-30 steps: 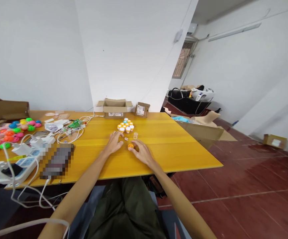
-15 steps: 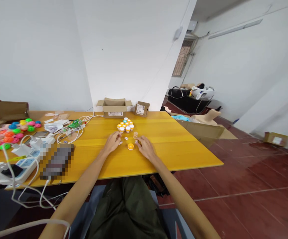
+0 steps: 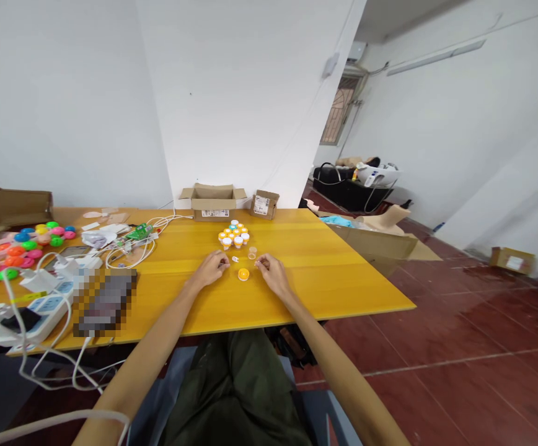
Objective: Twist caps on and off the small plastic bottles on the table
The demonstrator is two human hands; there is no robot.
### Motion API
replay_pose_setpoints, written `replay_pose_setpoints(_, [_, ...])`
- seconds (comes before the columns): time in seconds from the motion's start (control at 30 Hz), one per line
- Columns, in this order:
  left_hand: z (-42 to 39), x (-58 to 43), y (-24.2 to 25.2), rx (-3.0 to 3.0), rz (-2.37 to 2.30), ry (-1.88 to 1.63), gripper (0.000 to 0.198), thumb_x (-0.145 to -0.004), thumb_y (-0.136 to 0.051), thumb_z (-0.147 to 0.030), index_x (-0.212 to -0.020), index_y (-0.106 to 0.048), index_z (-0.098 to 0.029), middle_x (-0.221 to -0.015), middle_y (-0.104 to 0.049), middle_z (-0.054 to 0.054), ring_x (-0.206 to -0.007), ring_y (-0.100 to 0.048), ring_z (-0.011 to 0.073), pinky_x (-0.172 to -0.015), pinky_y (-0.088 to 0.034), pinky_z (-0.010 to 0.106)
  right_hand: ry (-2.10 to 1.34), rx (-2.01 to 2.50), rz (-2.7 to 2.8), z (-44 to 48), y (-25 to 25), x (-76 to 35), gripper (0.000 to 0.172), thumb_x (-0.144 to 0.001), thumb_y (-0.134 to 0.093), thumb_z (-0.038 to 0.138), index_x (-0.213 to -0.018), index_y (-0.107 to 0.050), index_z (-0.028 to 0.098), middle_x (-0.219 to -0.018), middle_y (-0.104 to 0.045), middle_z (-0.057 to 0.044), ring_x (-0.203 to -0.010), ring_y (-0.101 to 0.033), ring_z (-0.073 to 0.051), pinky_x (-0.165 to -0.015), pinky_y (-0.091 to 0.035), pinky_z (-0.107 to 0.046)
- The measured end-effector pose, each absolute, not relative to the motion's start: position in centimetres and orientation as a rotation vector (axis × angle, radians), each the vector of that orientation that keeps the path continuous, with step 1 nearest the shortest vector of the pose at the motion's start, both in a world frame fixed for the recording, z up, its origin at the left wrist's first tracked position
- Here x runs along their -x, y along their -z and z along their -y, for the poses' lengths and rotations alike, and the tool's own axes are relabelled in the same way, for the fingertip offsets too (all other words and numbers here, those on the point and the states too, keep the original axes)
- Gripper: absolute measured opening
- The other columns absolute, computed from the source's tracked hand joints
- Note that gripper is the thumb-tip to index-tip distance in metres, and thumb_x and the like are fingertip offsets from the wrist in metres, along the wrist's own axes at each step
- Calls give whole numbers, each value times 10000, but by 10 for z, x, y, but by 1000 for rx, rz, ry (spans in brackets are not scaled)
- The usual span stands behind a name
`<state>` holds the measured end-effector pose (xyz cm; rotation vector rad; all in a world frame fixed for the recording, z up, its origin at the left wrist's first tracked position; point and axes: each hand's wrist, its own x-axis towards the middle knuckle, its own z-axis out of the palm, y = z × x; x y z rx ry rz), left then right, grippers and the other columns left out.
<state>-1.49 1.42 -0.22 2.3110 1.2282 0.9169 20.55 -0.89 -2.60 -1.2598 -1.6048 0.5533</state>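
Observation:
My left hand (image 3: 212,267) rests on the yellow table with its fingers closed around a small white piece, mostly hidden at the fingertips. Opposite it, the fingers of my right hand (image 3: 271,271) pinch another small white piece. Between the two hands lies a small round orange cap-like part (image 3: 243,274) with a white rim. Just behind it is a loose white piece with dark marks (image 3: 235,259), too small to make out fully. A clear little cup (image 3: 251,253) stands close to my right fingertips. Farther back, several white-and-orange capped pieces (image 3: 234,234) stand in a cluster.
An open cardboard box (image 3: 213,201) and a smaller box (image 3: 264,204) stand against the wall. On the left are a phone (image 3: 108,300), a power strip (image 3: 59,297) with cables, and colourful plastic balls (image 3: 18,251). The table's edge (image 3: 366,310) runs along the front right.
The small white pieces that lay beside each hand are now between the fingertips, and both hands have closed. The orange part and the cluster stay in place.

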Motion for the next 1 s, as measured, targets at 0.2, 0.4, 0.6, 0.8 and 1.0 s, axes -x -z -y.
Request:
replay_pose_setpoints(0.2, [-13,9,0,-2143,-1124,-1116,127,-845,-500,-248,-758,-580,-200,-765,-616,13,-741,-578,170,-744,-482,300,-794,1128,1435,4,26,-200,243,-739,-583,466,-734,-564,224,-666,-640,2,-600,-621,-168,-578,-502,-287])
replay_pose_setpoints(0.4, [-14,4,2,-1860,-1075,-1226,170,-770,-624,-358,-761,-664,-193,-763,-669,21,-693,-604,168,-667,-495,283,-978,1003,1307,-5,21,-185,303,-653,-690,490,-726,-606,209,-676,-669,-14,-644,-652,-179,-643,-555,-328])
replay_pose_setpoints(0.6, [-16,-2,7,-1668,-944,-1173,259,-698,-690,-358,-889,-730,-189,-831,-730,56,-802,-668,208,-742,-535,327,-1033,943,1221,-10,20,-171,315,-632,-715,491,-739,-631,207,-698,-689,-17,-678,-674,-186,-687,-575,-347])
replay_pose_setpoints(0.8, [-15,-4,6,-1564,-974,-1253,188,-670,-717,-287,-830,-712,-188,-787,-734,32,-762,-686,193,-781,-555,341,-1027,956,1206,-9,21,-166,269,-652,-698,457,-732,-640,207,-713,-697,-22,-673,-671,-183,-688,-572,-346])
replay_pose_setpoints(1.0, [-12,-6,5,-1488,-1009,-1312,171,-675,-730,-311,-796,-710,-193,-823,-742,38,-792,-701,212,-807,-564,373,-1030,944,1196,-9,20,-162,251,-613,-716,432,-698,-644,206,-702,-691,-11,-689,-671,-185,-688,-575,-340])
